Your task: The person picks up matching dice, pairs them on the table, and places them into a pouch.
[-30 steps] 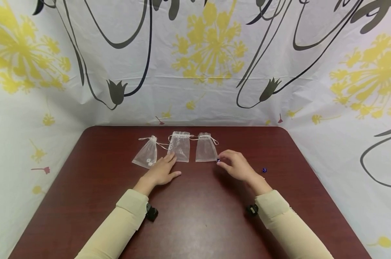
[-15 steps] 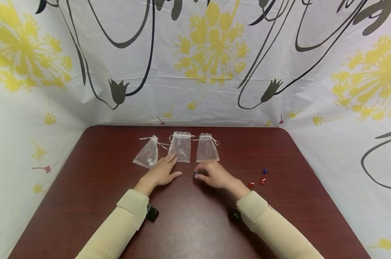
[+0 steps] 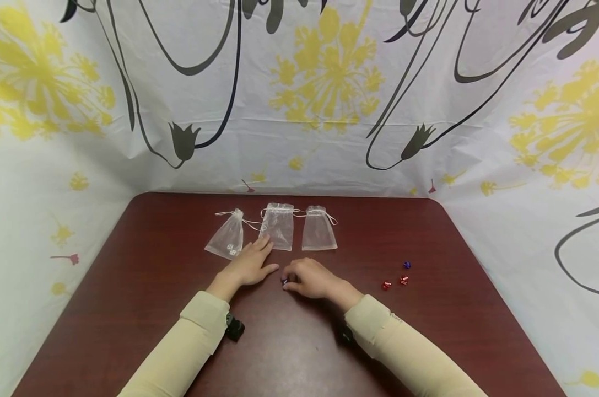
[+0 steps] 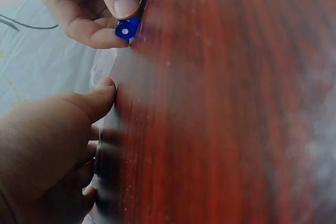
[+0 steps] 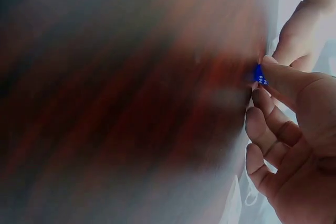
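My right hand [image 3: 310, 277] pinches a blue die [image 4: 126, 28] with white dots between thumb and finger, just above the table and close to the left thumb. Flat on the table, with its fingers spread, lies my left hand [image 3: 247, 263]; its fingertips touch the lower edge of the middle sheer drawstring bag [image 3: 280, 227]. Left of that, a second sheer bag [image 3: 226, 237] has white dice [image 3: 232, 250] inside. A third sheer bag [image 3: 319, 230] lies flat to the right, beyond the right hand.
On the right side of the dark red table [image 3: 299, 353] sit another blue die [image 3: 406, 265], one red die [image 3: 404, 280] and a second red die [image 3: 386, 285]. A patterned white cloth [image 3: 299, 149] hangs behind the table's far edge.
My right hand has carried the blue die leftward and nearer, from beside the right-hand bag to near my left thumb. This uncovers two red dice. The left hand stays in place.
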Available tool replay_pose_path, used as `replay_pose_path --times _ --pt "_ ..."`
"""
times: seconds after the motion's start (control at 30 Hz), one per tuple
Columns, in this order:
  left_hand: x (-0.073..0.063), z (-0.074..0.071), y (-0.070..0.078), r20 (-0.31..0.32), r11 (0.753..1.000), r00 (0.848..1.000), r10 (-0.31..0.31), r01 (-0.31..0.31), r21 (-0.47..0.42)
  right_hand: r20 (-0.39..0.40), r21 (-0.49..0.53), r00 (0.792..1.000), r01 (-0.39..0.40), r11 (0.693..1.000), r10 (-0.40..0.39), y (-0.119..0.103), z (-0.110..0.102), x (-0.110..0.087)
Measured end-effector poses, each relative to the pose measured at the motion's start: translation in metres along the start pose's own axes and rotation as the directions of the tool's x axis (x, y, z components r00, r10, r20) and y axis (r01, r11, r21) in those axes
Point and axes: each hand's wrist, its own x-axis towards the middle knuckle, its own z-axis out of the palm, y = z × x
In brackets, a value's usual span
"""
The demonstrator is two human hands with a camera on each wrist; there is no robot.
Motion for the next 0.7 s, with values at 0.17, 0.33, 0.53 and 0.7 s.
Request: replay_pose_path --times 0.17,0.33,0.53,0.7 --pt "0.0 0.0 0.001 0.005 1.0 1.0 -0.007 0.007 -0.011 0.004 0.024 1.0 -0.009 1.0 0.009 0.001 0.002 0.0" --pt "0.0 0.0 0.001 0.011 1.0 1.0 -0.012 0.012 -0.002 -0.026 0.049 1.0 0.008 0.999 -0.007 0.003 0.002 -0.002" --pt "0.0 0.001 0.001 0.004 1.0 1.0 -0.01 0.01 -0.013 -0.064 0.101 0.998 0.017 0.995 -0.011 0.006 -0.002 -0.008" --pt "0.0 0.003 0.001 -0.005 1.0 1.0 -0.006 0.006 -0.017 -0.1 0.131 0.995 -0.003 0.991 0.016 0.012 -0.01 -0.012"
